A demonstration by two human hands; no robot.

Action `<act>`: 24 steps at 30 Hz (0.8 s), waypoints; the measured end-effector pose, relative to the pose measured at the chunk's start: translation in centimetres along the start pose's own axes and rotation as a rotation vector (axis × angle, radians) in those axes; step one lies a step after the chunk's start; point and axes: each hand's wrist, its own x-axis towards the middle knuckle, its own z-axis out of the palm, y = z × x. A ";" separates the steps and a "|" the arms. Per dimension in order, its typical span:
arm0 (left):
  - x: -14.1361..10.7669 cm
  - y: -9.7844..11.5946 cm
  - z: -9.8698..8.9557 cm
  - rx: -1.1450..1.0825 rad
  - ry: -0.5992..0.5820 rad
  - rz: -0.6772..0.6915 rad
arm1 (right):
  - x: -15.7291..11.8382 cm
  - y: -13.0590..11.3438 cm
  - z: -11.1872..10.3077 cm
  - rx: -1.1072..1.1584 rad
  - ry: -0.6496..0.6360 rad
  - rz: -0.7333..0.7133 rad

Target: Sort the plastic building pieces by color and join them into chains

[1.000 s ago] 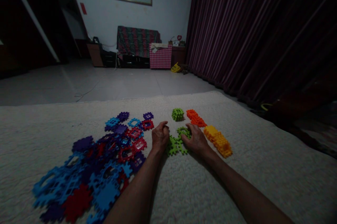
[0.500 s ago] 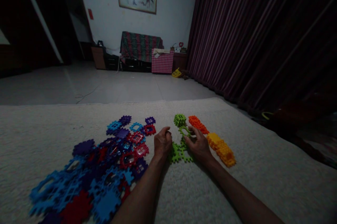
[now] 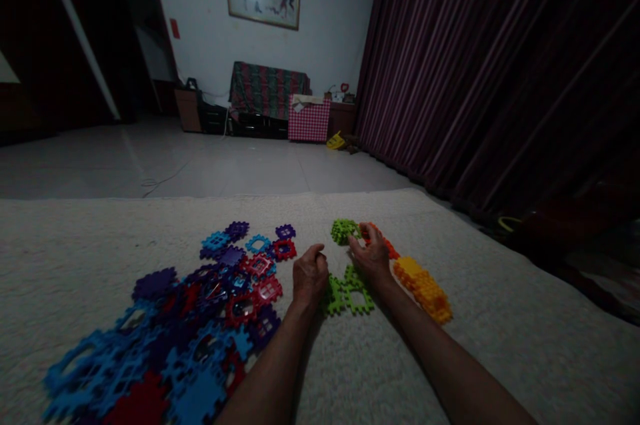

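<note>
My left hand (image 3: 310,276) is curled closed beside the loose green interlocking pieces (image 3: 357,298); its palm side is hidden, so I cannot make out anything inside it. Farther forward, my right hand (image 3: 371,255) has thumb and index finger around the edge of a green notched building piece (image 3: 357,233). That piece is against the right side of a stack of green pieces (image 3: 343,231). A row of orange pieces (image 3: 391,250) lies partly behind the right hand. To its right is a row of yellow pieces (image 3: 424,288).
A large heap of blue, purple and red notched pieces (image 3: 200,318) spreads over the pale mat (image 3: 500,345) at left. Beyond the mat lie a tiled floor (image 3: 250,165), a cloth-covered cabinet (image 3: 270,92) and a long dark curtain (image 3: 425,65) at right.
My right hand has moved forward, bringing the green piece from above the loose ones to the green stack. The left hand stays about where it was.
</note>
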 end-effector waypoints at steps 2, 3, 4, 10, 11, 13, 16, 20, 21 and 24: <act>0.0 -0.1 0.0 0.004 -0.001 0.008 | -0.3 0.2 0.3 0.036 -0.012 0.038; 0.0 -0.1 0.0 0.004 -0.005 0.013 | -0.5 0.3 0.4 0.059 -0.020 0.059; 0.0 -0.1 0.0 0.003 -0.010 0.014 | -0.7 0.4 0.5 0.080 -0.029 0.078; 0.0 0.1 0.0 -0.005 -0.021 -0.017 | -1.4 0.6 0.6 0.132 -0.023 0.112; 0.0 0.1 0.0 -0.006 -0.023 -0.021 | -1.4 0.6 0.6 0.133 -0.015 0.116; 0.0 0.1 0.0 -0.002 -0.024 -0.025 | -1.4 0.5 0.6 0.133 -0.007 0.125; 0.0 0.1 0.0 0.006 -0.025 -0.021 | -1.5 0.5 0.5 0.119 -0.009 0.121; 0.1 0.1 0.0 0.007 -0.012 -0.026 | -1.6 0.7 0.4 0.064 -0.014 0.093; 0.1 0.1 0.0 0.006 -0.011 -0.024 | -1.6 0.8 0.5 0.053 -0.018 0.090; 0.1 0.1 0.0 0.001 -0.009 -0.021 | -1.7 0.8 0.5 0.020 -0.037 0.094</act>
